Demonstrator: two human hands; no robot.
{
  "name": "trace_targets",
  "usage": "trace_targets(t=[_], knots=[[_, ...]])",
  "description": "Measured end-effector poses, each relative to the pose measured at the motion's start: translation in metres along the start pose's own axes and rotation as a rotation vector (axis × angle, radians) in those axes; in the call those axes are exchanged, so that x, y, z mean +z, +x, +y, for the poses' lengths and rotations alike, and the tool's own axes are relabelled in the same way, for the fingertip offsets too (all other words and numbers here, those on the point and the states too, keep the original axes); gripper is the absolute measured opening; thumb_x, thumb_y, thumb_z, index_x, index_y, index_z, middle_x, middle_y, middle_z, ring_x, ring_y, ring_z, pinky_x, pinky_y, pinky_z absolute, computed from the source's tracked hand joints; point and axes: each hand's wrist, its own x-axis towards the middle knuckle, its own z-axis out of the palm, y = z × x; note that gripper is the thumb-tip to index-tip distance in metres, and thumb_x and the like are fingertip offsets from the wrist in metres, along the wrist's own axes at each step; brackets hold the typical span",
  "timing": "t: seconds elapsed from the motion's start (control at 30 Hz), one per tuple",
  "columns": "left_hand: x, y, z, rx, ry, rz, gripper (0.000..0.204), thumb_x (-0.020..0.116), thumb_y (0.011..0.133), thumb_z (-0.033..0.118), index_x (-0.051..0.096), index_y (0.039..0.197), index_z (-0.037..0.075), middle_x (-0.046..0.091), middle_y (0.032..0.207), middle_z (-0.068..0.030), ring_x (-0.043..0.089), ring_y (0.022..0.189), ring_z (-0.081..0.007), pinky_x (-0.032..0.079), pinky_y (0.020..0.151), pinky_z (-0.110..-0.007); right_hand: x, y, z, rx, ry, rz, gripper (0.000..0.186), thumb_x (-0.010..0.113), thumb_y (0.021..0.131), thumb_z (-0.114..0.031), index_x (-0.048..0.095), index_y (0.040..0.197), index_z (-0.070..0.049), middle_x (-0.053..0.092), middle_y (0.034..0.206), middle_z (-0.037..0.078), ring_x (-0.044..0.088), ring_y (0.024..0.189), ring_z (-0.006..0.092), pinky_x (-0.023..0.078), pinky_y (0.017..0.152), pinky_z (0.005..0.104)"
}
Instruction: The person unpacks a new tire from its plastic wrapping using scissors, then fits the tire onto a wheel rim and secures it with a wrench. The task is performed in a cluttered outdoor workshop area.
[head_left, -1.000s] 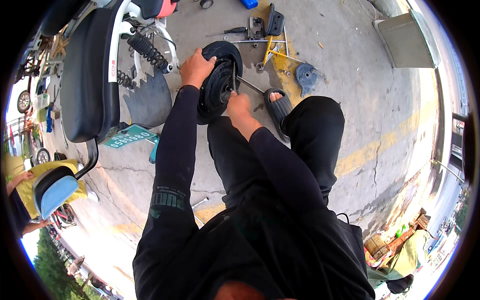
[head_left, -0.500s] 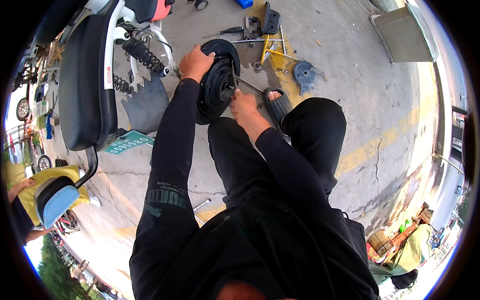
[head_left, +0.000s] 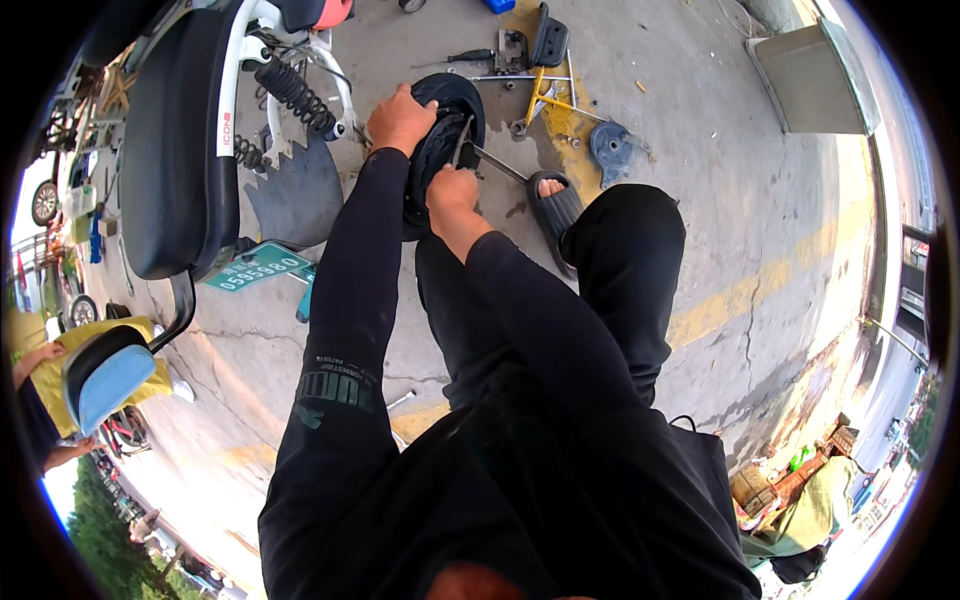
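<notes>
A black wheel with its tyre [head_left: 461, 92] stands in front of my knees. My left hand [head_left: 402, 121] is curled over the tyre's upper left side, gripping it. My right hand [head_left: 453, 188] is closed at the wheel's lower part, around the lower end of a flat metal tyre lever [head_left: 462, 140] that points up towards the rim. A second thin metal lever [head_left: 500, 165] runs from the wheel to my sandalled foot [head_left: 553, 200]. My right hand hides the hub and part of the rim.
On the left stands a white scooter with a black seat [head_left: 180, 140] and a coil shock absorber [head_left: 295, 95]. Ahead lie a screwdriver [head_left: 470, 56], a yellow metal stand [head_left: 540, 95], nuts and a round grey cover [head_left: 611, 152]. A person in yellow [head_left: 100, 370] is at far left.
My right hand has moved left and slightly up, from the wheel's right side to across its lower face. The lever has swung with it. My left hand keeps its hold on the tyre.
</notes>
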Motion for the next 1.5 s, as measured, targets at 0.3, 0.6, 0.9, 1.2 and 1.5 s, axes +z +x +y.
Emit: trace_targets(t=[0.3, 0.6, 0.9, 1.2, 1.5], knots=[[0.011, -0.012, -0.010, 0.115, -0.006, 0.175, 0.060, 0.071, 0.084, 0.045, 0.058, 0.127, 0.004, 0.069, 0.113, -0.0237, 0.065, 0.109, -0.0418, 0.053, 0.092, -0.049, -0.046, 0.039, 0.043, -0.443, -0.347, 0.047, 0.042, 0.055, 0.098, -0.037, 0.072, 0.097, 0.001, 0.068, 0.104, 0.029, 0.063, 0.105, 0.0477, 0.051, 0.089, 0.0532], [0.003, -0.007, -0.001, 0.112, -0.046, 0.154, 0.061, 0.070, 0.082, 0.048, 0.062, 0.128, 0.008, 0.070, 0.107, -0.0249, 0.067, 0.101, -0.0437, 0.053, 0.088, -0.049, -0.126, 0.069, 0.028, -0.801, -1.003, -0.063, 0.036, 0.055, 0.098, -0.031, 0.068, 0.093, 0.002, 0.070, 0.092, 0.027, 0.069, 0.087, 0.0449, 0.055, 0.077, 0.0517], [0.010, -0.036, -0.045, 0.285, -0.181, 0.239, 0.059, 0.076, 0.080, 0.035, 0.060, 0.129, 0.006, 0.071, 0.098, -0.0217, 0.068, 0.090, -0.0413, 0.054, 0.078, -0.048, -0.234, 0.270, -0.188, -1.620, -1.939, -0.186, 0.019, 0.056, 0.094, -0.027, 0.058, 0.103, -0.010, 0.070, 0.076, 0.010, 0.070, 0.070, 0.0349, 0.055, 0.061, 0.0475], [0.007, -0.025, -0.038, 0.218, -0.185, 0.222, 0.056, 0.076, 0.082, 0.032, 0.061, 0.130, 0.007, 0.069, 0.113, -0.0193, 0.067, 0.100, -0.0380, 0.054, 0.085, -0.043, -0.109, 0.216, -0.416, -1.836, -1.453, 0.315, 0.023, 0.055, 0.097, -0.032, 0.063, 0.093, -0.010, 0.068, 0.072, 0.018, 0.068, 0.065, 0.0342, 0.050, 0.069, 0.0543], [0.010, -0.003, -0.016, 0.235, -0.119, 0.210, 0.055, 0.073, 0.084, 0.039, 0.061, 0.129, 0.008, 0.068, 0.117, -0.0198, 0.066, 0.104, -0.0374, 0.052, 0.088, -0.043, -0.238, 0.306, -0.034, -0.943, -0.947, -0.060, 0.049, 0.059, 0.094, -0.049, 0.066, 0.082, -0.001, 0.066, 0.077, 0.025, 0.065, 0.078, 0.0455, 0.050, 0.069, 0.0514]])
